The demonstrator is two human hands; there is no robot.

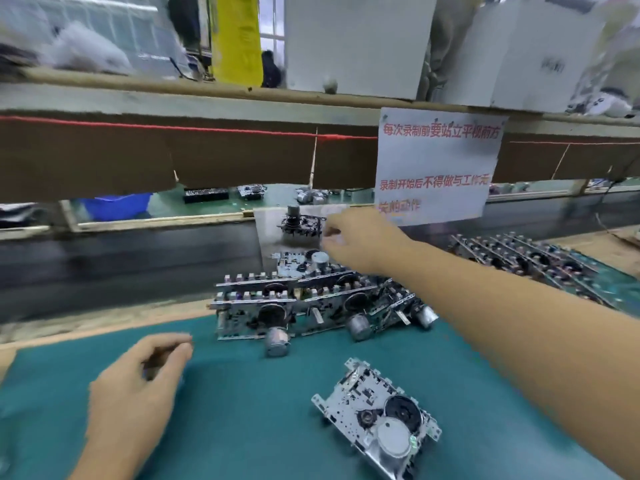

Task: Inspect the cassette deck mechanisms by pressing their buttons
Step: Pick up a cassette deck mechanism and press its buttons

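Note:
A cassette deck mechanism (300, 226) stands on a grey plate (268, 233) on the dark conveyor belt. My right hand (360, 239) reaches out over the bench, its blurred fingertips at that mechanism's right edge, not visibly curled round it. Another cassette deck mechanism (377, 415) lies flat on the green mat (242, 410) in front of me, motor and flywheel up. A pile of mechanisms (311, 303) is stacked at the mat's far edge, under my right forearm. My left hand (138, 386) hovers over the mat at the left, fingers loosely curled and holding nothing.
More rows of mechanisms (526, 261) lie at the right. A white paper notice (436, 168) hangs from the shelf above the belt. A brown cardboard strip (138, 154) hangs low across the view. A blue bin (114, 204) and small parts sit beyond the belt.

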